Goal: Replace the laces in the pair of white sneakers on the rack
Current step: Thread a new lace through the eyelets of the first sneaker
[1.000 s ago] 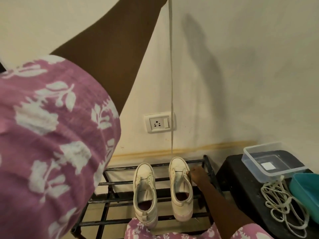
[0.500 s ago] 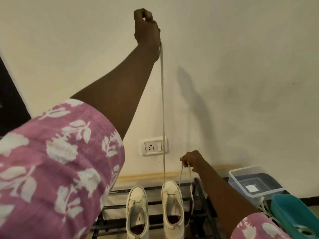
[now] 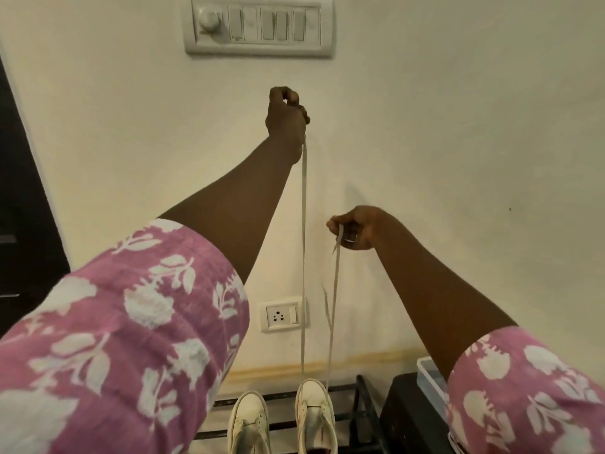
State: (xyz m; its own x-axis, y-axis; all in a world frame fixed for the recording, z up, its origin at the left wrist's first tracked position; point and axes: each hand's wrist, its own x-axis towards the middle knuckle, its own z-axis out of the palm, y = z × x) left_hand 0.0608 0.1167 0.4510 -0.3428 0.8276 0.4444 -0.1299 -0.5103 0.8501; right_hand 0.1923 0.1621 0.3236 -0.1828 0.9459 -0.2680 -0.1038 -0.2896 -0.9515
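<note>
The cream wall [image 3: 458, 158] carried a switch panel [image 3: 258, 26] high up, a socket [image 3: 283, 314] low down; a dark door [image 3: 16, 208] stood at left.

left hand [image 3: 285, 114] raised gripping lace [image 3: 303, 257], right hand [image 3: 355, 228] pinching other end

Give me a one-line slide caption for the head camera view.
Left hand raised above right hand, each pinching a strand of the lace running down to one white sneaker on the rack.
</note>
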